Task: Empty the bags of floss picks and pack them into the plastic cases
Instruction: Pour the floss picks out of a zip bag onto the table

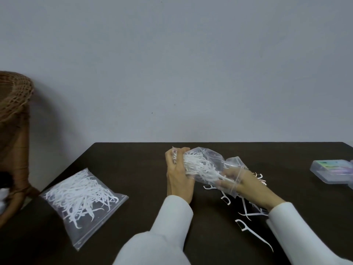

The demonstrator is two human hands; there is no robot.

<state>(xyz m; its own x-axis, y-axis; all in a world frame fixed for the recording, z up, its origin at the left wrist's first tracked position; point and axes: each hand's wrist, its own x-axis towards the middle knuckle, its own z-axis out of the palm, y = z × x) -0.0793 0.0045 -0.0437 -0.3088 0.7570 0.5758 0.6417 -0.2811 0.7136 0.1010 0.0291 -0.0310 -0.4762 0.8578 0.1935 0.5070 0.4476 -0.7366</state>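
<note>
Fingers of my left hand [178,178] grip one bag [206,165] end; my right hand [236,180] pinches the other, picks [246,226] spilled below.

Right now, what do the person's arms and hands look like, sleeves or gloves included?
Both arms wear long, plain white sleeves, the left sleeve and the right sleeve, ending at the wrists. The left hand and right hand are bare: no gloves, rings or watch visible.

Bag [208,165] gripped between left hand [178,180] and right hand [242,183]: clear glossy plastic film, crinkled. Floss picks [242,226] below right hand: white matt plastic. Table [145,169]: dark, matt, smooth. Sleeves [168,222]: white cloth. Cases [332,172] far right of right hand: translucent plastic.
</note>
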